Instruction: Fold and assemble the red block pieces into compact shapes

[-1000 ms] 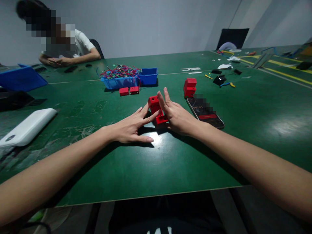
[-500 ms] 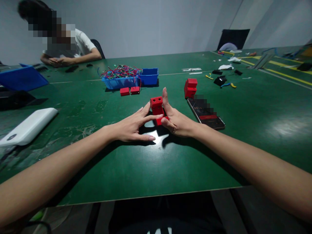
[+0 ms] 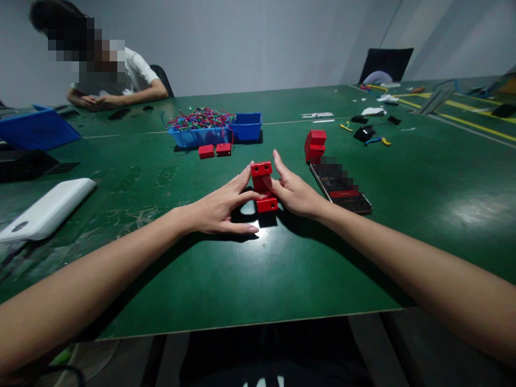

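Observation:
In front of me stands a pile of small red blocks (image 3: 264, 168), with two dark round holes in the near face of the upper part. A lower red block (image 3: 266, 205) shows one hole at its right end. My left hand (image 3: 221, 207) presses its fingers against the left side and front of the pile, its thumb stretched out low over the table. From the right, my right hand (image 3: 298, 191) rests against the pile, thumb over its front and a finger pointing up. The fingers partly hide the middle of the pile.
A black phone (image 3: 341, 188) lies right of my hands, beside another red stack (image 3: 315, 145). Blue bins (image 3: 197, 140), one full of wires, stand behind two red blocks (image 3: 214, 151). A white power bank (image 3: 52, 207) lies left. A person (image 3: 113, 80) sits across the table.
The red pile has shifted slightly toward me and right, and its lower block shows more. My right thumb has moved up onto the pile's front; my left hand has barely moved.

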Demonstrator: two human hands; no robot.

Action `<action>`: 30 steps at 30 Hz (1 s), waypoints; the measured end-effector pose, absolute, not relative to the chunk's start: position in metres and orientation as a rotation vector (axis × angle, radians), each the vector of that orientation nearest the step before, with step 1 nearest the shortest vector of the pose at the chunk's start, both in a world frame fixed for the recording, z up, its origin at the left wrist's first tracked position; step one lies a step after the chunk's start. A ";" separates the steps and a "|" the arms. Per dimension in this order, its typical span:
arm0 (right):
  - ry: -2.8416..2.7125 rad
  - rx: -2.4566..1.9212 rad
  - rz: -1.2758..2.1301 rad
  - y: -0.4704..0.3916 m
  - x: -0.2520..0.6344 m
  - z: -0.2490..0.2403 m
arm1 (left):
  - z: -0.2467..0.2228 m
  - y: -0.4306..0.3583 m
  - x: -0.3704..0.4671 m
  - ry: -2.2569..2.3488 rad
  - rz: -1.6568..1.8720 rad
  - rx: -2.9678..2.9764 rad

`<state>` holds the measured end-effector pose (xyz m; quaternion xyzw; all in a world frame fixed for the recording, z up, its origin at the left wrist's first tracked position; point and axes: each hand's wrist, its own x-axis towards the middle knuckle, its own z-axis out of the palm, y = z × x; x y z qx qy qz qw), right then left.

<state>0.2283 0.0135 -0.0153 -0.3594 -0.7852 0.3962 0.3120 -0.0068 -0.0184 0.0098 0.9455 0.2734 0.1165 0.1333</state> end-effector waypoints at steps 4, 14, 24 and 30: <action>-2.098 -0.930 1.007 0.015 0.228 -0.011 | 0.008 -0.018 -0.007 0.802 0.295 2.763; -1.924 -0.743 1.269 0.012 0.223 -0.011 | 0.001 -0.013 -0.010 0.804 0.299 2.792; -1.815 -0.793 1.235 0.019 0.221 -0.022 | 0.000 -0.014 -0.008 0.873 0.263 2.827; -1.742 -0.783 1.327 0.019 0.221 -0.022 | 0.000 -0.016 -0.007 0.948 0.224 2.838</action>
